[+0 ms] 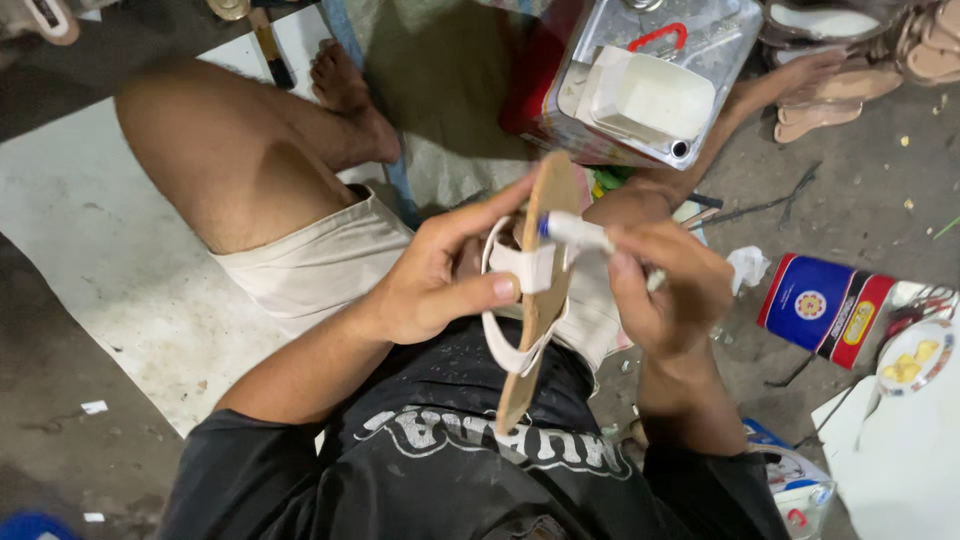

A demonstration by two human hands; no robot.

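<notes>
Now, left hand [430, 285] gripping one sandal sole [540, 300], right hand [665, 290] holding one marker [580, 232]

Sandal sole [540, 300]: thin, flat, tan; held on edge, nearly upright, toe end up near the metal tin, heel end down over the black shirt.
Straps [520, 270]: white, looped across the sole's middle; one band wraps the front, a longer loop hangs down the left side.
Applicator [585, 235]: small white tube-like tool with a blue tip, lying roughly level, tip touching the sole's edge by the strap.
Position: all three held between the hands, above the lap.
</notes>
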